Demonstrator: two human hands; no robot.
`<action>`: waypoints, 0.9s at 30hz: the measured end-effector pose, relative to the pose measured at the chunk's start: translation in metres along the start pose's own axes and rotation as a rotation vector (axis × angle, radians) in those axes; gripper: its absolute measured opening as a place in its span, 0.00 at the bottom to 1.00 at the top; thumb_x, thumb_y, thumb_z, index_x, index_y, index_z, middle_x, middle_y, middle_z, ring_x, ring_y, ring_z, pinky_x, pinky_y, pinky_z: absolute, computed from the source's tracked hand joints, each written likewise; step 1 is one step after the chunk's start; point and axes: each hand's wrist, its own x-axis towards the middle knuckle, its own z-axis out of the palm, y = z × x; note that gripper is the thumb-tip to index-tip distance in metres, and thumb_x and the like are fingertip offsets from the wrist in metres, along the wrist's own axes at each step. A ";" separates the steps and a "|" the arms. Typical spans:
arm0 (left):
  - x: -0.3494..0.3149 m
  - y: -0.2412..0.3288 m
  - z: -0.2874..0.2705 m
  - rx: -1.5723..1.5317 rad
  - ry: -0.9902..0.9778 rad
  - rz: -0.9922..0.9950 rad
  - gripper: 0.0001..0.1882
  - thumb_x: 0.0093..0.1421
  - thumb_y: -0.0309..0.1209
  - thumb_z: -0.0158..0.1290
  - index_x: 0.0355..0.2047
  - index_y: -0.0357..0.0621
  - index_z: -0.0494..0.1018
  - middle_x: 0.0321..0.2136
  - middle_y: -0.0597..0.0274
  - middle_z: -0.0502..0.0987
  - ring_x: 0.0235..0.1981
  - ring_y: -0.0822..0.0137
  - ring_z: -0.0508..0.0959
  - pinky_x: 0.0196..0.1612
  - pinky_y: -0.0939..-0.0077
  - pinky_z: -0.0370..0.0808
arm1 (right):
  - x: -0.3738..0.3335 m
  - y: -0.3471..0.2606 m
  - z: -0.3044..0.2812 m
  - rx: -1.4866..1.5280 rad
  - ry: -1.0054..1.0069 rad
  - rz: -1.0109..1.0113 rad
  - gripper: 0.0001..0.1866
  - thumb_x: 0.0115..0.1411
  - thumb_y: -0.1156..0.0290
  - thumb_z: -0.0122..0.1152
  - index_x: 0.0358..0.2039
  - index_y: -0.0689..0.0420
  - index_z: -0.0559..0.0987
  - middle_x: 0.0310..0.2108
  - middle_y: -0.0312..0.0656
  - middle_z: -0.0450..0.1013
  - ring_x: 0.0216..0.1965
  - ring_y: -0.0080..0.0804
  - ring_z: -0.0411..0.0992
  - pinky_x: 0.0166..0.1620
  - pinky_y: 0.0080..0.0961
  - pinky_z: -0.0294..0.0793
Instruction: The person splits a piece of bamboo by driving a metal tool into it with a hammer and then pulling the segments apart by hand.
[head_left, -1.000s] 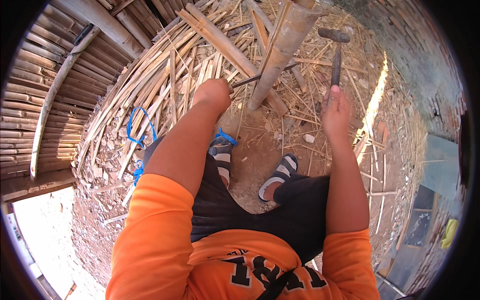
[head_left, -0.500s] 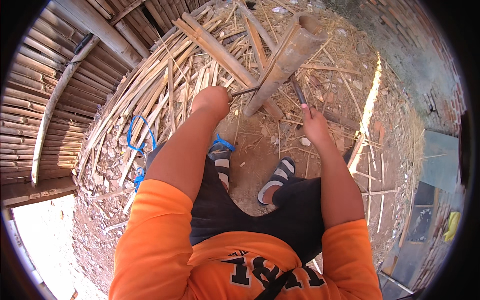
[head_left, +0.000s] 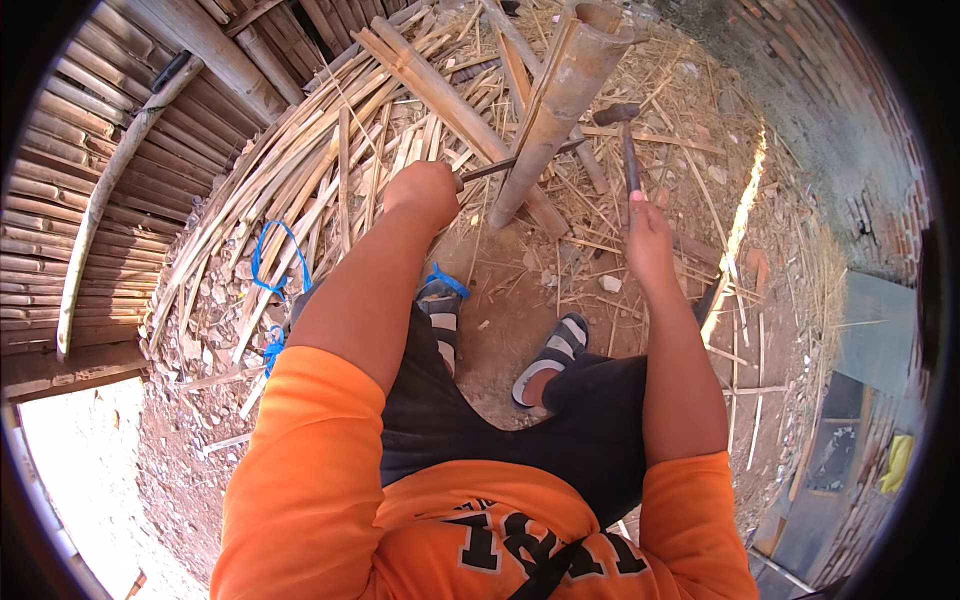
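A thick bamboo pole [head_left: 570,95] leans upright in front of me, split along its side. My left hand [head_left: 422,195] is closed round the handle of a long dark knife [head_left: 488,170]. The knife's blade lies across the bamboo's lower part; its tip shows beyond the right side, and the middle is hidden by the pole. To the right, my right hand [head_left: 648,238] grips the dark handle of a hammer [head_left: 631,160]. The hammer's head is raised beside the pole, apart from both bamboo and blade.
Split bamboo strips [head_left: 290,190] lie heaped at the left. A bamboo half [head_left: 450,115] slants behind the pole. Blue straps [head_left: 272,262] lie near my left leg. A bamboo-slat wall [head_left: 60,210] stands left, a brick wall [head_left: 830,120] right. My sandalled feet are just below the pole.
My right hand has moved slightly right, and the hammer's head now shows clear of the pole. The knife's tip now shows beyond the bamboo. The pole's top appears farther up and left.
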 end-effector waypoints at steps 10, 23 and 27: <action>-0.002 -0.001 -0.007 0.012 0.019 0.023 0.14 0.58 0.33 0.55 0.44 0.46 0.83 0.43 0.50 0.83 0.46 0.52 0.83 0.50 0.60 0.81 | 0.007 0.021 0.010 -0.174 -0.086 0.029 0.32 0.73 0.42 0.42 0.33 0.63 0.76 0.25 0.44 0.71 0.30 0.36 0.70 0.38 0.36 0.72; 0.000 -0.005 0.004 0.069 0.008 0.005 0.15 0.60 0.33 0.55 0.46 0.53 0.83 0.45 0.53 0.83 0.48 0.54 0.83 0.52 0.61 0.80 | -0.004 0.018 0.019 -0.117 -0.086 0.072 0.32 0.75 0.46 0.40 0.32 0.65 0.77 0.25 0.50 0.75 0.30 0.48 0.75 0.37 0.41 0.72; -0.001 -0.004 -0.002 0.040 -0.036 -0.050 0.15 0.60 0.33 0.55 0.47 0.52 0.82 0.46 0.54 0.83 0.48 0.54 0.83 0.51 0.61 0.81 | 0.002 -0.038 -0.003 0.209 -0.001 0.014 0.31 0.75 0.47 0.40 0.30 0.63 0.74 0.20 0.42 0.67 0.24 0.36 0.67 0.33 0.36 0.69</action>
